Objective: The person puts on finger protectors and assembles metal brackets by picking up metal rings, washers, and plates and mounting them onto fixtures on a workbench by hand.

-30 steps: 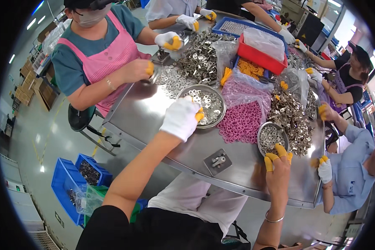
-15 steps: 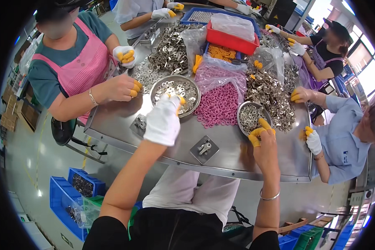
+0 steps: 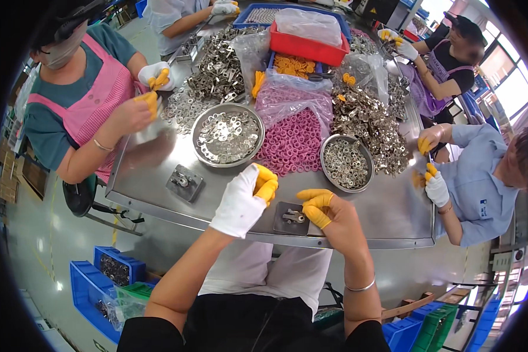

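Observation:
My left hand wears a white glove with yellow fingertips. Those tips are pinched together just left of a small dark square fixture block at the table's near edge. A small metal piece sits on the block. My right hand, bare with yellow finger cots, curls its thumb and forefinger together just right of the block. Nothing shows between the fingers of either hand. Beyond them stand a round steel bowl of silver washers and a smaller bowl of metal parts.
A heap of pink rings in a bag lies between the bowls. A second fixture block sits to the left. Piles of metal pieces and a red tray lie farther back. Co-workers sit left, right and at the far side. Blue crates stand on the floor.
Both my hands have drawn back from the two bowls toward me. They now meet at the fixture block on the near edge.

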`<state>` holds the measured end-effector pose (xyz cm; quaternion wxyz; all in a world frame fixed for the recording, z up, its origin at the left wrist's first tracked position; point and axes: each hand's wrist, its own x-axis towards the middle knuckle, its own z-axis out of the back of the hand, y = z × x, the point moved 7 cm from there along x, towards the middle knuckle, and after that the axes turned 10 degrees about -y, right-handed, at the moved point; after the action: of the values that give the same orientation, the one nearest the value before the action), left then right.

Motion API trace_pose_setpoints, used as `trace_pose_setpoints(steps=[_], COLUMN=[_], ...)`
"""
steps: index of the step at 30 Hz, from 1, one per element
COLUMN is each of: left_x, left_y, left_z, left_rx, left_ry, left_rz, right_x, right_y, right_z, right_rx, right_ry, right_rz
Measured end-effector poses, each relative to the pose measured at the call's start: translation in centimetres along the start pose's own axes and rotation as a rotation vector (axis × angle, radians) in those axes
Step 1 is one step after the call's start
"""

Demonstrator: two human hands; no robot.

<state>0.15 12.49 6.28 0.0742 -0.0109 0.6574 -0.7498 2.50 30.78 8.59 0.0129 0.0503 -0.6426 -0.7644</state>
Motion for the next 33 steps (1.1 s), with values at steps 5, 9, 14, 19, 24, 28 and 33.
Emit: trace_pose_setpoints(steps=[5,9,14,19,24,28,33], left_x=[-1.1,-2.1,-3.2,-2.5,-1.4,-3.2,-3.2], left_y=[0.3,-0.3,-3.8,-4.2,-3.8,-3.5,-1.7], left_z=[0.3,0.3,-1.1,-3.4,-4.2,-4.2,-2.7], left_rx=[-0.172,-0.149,0.122,0.404,0.695,0.588,-0.099], left_ry=[-0.006,0.033,0.118,0.265,0.393,0.149,0.125], left_rz=[0.044,0.194,-0.174,-0.141,-0.126,-0.266,-0.037], right_x=[-0.1,1.1,4.9,6.7,2.8,-1.9,-2.3], right_y=[-0.2,0.4,4.0,1.7,3.5,3.3,3.2], right_z=[0.2,0.5,-1.2,-1.8,1.0,2.6,0.4], right_rx=[0.033,-0.052,-0.750,-1.124,-0.487,-0.240,-0.421], right_ry=[0.027,0.030,-0.228,-0.185,-0.254,-0.226,-0.168], right_rz=[-0.003,-0.048,0.684,0.574,0.471,0.531,0.552])
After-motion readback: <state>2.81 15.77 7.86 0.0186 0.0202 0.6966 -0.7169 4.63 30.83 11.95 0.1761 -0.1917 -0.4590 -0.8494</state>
